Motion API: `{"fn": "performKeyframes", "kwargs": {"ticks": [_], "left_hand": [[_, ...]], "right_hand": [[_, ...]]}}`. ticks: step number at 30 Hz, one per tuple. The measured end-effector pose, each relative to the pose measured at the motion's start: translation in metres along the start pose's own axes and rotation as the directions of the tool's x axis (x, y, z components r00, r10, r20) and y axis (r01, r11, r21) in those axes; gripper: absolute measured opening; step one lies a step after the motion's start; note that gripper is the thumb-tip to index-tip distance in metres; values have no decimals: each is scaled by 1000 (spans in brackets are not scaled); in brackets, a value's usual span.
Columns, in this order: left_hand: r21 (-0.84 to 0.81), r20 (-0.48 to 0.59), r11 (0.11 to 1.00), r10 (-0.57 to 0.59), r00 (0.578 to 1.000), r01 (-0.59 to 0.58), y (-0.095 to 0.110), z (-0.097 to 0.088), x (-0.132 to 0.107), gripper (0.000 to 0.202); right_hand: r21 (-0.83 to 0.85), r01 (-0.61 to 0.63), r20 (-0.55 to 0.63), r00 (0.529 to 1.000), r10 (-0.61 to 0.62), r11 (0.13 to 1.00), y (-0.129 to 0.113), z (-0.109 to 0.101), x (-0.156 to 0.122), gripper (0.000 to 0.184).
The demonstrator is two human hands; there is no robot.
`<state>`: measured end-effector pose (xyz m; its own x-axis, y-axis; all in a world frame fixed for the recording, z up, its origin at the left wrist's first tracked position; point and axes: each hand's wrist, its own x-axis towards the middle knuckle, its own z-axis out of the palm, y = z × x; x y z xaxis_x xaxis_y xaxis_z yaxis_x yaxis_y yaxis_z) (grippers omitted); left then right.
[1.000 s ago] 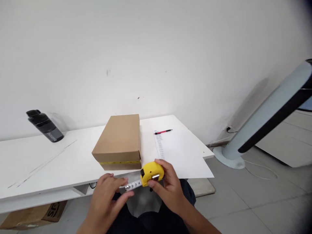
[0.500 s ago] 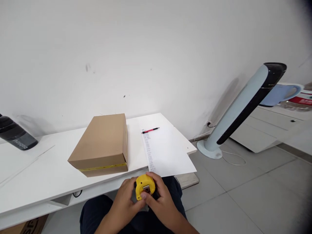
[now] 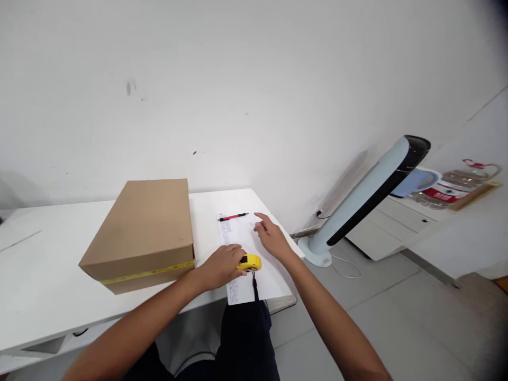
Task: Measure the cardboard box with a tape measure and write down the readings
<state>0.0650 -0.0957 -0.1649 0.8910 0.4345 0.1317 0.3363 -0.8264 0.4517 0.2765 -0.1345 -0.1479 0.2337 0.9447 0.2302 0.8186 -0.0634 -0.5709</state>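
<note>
— Brown cardboard box (image 3: 143, 227) at the left of the tabletop (image 3: 39, 286), shut, with a yellow band (image 3: 146, 274) along its near face. Where is the tape measure (image 3: 251, 262)?
— Just right of the box, near the tabletop's front edge, lying on the sheet of paper (image 3: 273, 279). The left hand (image 3: 220, 266) has its grip curled over the tape measure from the left; no blade shows drawn out.
— And the other hand?
— The right hand (image 3: 270, 238) hovers over the far part of the sheet, grip loose and wide, holding nothing. Its fingertips are near the red-and-black pen (image 3: 232, 217) but apart from it.
— So how far along?
— I judge the tape measure is set down on the sheet, and the pen lies unlifted at the sheet's far edge. A column of writing runs down the sheet's left margin, too small to read.
— Anything hidden?
— The left hand covers part of the yellow case, the black strap (image 3: 255, 286) hangs over the front edge, and the tabletop's left end is cut off.
</note>
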Motion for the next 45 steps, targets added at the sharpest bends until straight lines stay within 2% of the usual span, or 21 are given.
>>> {"fn": "performKeyframes", "kwargs": {"ticks": [2, 5, 9, 14, 17, 20, 22, 23, 25, 27, 28, 30, 32, 36, 45], "left_hand": [[16, 31, 1000, 13, 999, -14, -7, -2, 8, 46], [47, 76, 999, 8, 997, -12, -15, -6, 5, 53], [70, 144, 998, -21, 989, 11, -20, -14, -12, 53], [212, 185, 977, -32, 982, -8, -27, -22, -34, 37], [251, 118, 968, -49, 992, 18, -37, -15, -41, 47], [178, 36, 981, -86, 996, 79, -44, -3, -44, 61], [119, 6, 989, -87, 996, 86, -44, 2, -45, 61], [97, -9, 992, -75, 997, 76, -44, 3, -45, 59], [68, -42, 997, -43, 998, 46, -42, 3, -46, 53], [56, -71, 998, -16, 997, 20, -41, 2, -48, 47], [51, -81, 999, -7, 997, 11, -41, 2, -48, 45], [49, -88, 999, 1, 996, 3, -41, 2, -49, 43], [58, -85, 998, 3, 996, 2, -41, 2, -50, 42], [67, -66, 998, 5, 998, 0, -42, 1, -49, 39], [52, -41, 999, -8, 999, 10, -41, 2, -48, 47]], "right_hand": [[-108, 8, 80, 997, 1, 994, 5, 7, 36, 50], [-213, 29, 173, 985, 9, 977, 7, 24, 76, 52], [-252, 90, 248, 969, -25, 964, -2, 51, 98, 39], [-147, 103, 199, 977, -72, 984, -28, 87, 88, 32], [-36, 42, 94, 995, -39, 998, -38, 97, 83, 35], [117, -11, -37, 999, 15, 993, -42, 97, 81, 53], [367, 6, -85, 996, 27, 930, -44, 96, 77, 60], [496, 21, -61, 998, 11, 868, -46, 97, 74, 60], [663, 4, 98, 991, -91, 748, -48, 99, 65, 61], [680, -64, 318, 923, -216, 731, -49, 103, 55, 57], [677, -89, 388, 886, -252, 730, -50, 104, 52, 50], [667, -108, 437, 858, -270, 738, -51, 107, 47, 35], [621, -75, 406, 882, -239, 780, -53, 108, 46, 26], [453, -11, 345, 924, -163, 892, -59, 105, 47, 39], [391, -7, 347, 927, -140, 921, -67, 100, 47, 40]]}}
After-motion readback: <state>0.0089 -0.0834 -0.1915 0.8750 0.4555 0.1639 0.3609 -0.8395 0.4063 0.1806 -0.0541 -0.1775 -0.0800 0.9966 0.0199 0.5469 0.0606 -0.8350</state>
